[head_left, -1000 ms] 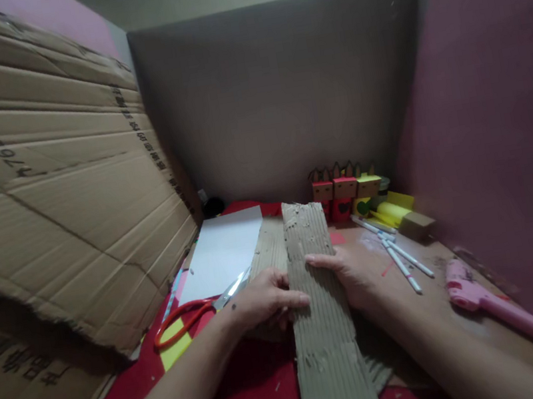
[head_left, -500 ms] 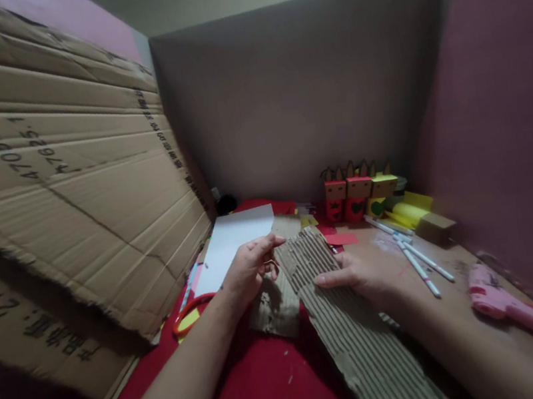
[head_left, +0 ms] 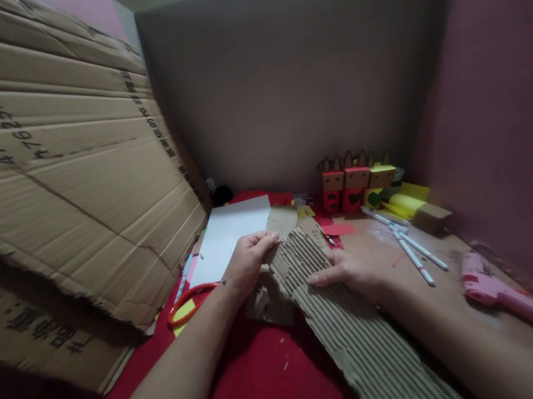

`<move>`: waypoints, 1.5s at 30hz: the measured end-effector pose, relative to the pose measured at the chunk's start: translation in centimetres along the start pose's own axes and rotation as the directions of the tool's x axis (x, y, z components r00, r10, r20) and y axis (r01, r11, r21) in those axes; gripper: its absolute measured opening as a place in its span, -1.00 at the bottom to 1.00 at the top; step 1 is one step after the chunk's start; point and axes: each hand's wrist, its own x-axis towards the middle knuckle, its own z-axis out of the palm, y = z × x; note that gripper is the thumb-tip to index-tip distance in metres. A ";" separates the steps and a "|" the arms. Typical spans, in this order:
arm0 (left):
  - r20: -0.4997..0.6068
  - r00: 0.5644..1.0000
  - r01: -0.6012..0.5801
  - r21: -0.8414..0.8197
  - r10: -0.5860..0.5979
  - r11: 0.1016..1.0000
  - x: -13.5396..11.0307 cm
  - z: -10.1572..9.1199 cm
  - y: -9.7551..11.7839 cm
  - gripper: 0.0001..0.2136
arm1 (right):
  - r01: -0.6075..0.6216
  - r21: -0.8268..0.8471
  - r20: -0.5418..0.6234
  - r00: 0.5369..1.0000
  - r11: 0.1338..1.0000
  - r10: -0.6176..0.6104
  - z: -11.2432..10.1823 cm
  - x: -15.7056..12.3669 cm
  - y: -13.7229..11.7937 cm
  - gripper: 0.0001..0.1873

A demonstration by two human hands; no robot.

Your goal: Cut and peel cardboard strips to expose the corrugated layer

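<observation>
A long strip of corrugated cardboard (head_left: 363,332) lies slanted on the red sheet (head_left: 256,390), ribs up, running from the middle toward the lower right. My left hand (head_left: 246,263) grips its far left corner with curled fingers. My right hand (head_left: 349,274) lies on the strip's right side, fingers stretched flat along its surface. A second, smaller cardboard piece (head_left: 267,304) sits partly under the strip, below my left hand.
Red-handled scissors (head_left: 189,303) and white paper (head_left: 226,236) lie left of my hands. Small paper-covered box figures (head_left: 358,185) stand at the back, white markers (head_left: 410,247) beside them. A pink glue gun (head_left: 526,307) lies at right. Big cardboard sheets (head_left: 54,172) wall the left.
The strip has swung from pointing straight away to slanting toward the lower right. My left hand moved up to its far corner; my right hand stayed on its right side.
</observation>
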 end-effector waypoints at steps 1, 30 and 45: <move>0.031 0.999 0.024 0.000 -0.024 1.000 -0.1 0.2 0.0 -0.78 | -0.012 0.004 -0.017 1.000 1.000 0.012 0.1 0.0 -0.1 -0.74; 0.085 0.996 0.001 -0.201 0.016 0.980 0.3 0.4 0.1 -0.53 | 0.309 -0.182 -0.172 0.925 0.934 -0.339 1.6 -1.3 -2.4 -0.52; 0.049 0.996 -0.059 -0.298 0.077 0.953 -1.3 2.2 1.6 -0.81 | 0.469 0.076 -0.158 0.877 0.880 -0.454 1.4 0.7 0.0 -0.04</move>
